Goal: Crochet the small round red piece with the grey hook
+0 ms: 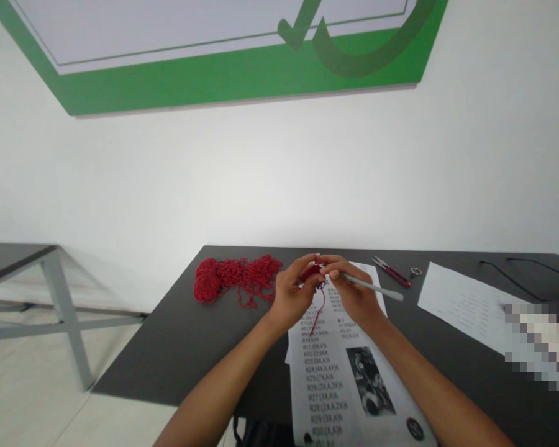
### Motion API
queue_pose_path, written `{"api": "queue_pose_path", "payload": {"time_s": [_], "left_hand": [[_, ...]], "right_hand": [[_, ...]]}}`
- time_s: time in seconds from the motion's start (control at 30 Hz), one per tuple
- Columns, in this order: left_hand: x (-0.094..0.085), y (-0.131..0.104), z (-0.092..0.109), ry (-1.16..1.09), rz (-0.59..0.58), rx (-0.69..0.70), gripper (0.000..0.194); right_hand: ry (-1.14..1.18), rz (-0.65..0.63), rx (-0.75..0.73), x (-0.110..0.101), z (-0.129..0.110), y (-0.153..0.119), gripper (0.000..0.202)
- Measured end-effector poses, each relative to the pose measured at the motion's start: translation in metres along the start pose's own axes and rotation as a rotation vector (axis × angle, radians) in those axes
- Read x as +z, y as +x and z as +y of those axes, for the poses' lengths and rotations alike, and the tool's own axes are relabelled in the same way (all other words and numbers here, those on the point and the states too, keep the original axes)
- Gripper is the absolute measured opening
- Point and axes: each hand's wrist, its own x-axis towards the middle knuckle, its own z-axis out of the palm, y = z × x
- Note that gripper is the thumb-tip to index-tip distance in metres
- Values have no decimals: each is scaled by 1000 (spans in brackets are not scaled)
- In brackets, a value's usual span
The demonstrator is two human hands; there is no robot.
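Observation:
My left hand [294,295] is closed on a small piece of red crochet work [311,272], pinched between thumb and fingers. In my right hand [353,292] is a crochet hook with a pale grey handle [377,287], its tip hidden at the red piece. Both hands meet over a printed pattern sheet [323,385]. A loose red strand [320,310] hangs from the work onto the paper. Left of my hands lies a ball of red yarn [207,280] with a loose tangle [256,276] beside it.
Red-handled thread snips [392,272] and a small metal ring [416,272] lie to the right on the dark table [190,354]. Farther right are a white sheet [461,304], thin black cords or frames, and a pixelated area. Another table [16,264] stands at the left.

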Motion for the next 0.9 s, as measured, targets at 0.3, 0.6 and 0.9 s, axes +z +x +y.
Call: {"api": "queue_pose_path", "payload": {"time_s": [0.3,0.6,0.9], "left_hand": [[10,3,2,-279,96,-246,44],[0,-3,4,119,78,170,28],[6,3,8,-609,13,-420,47]], "right_hand": [[-86,20,-48,3,-8,-3,23],[-350,125,-257,9,-10,-11,18],[-498,78,-421,7,-10,-16,20]]}}
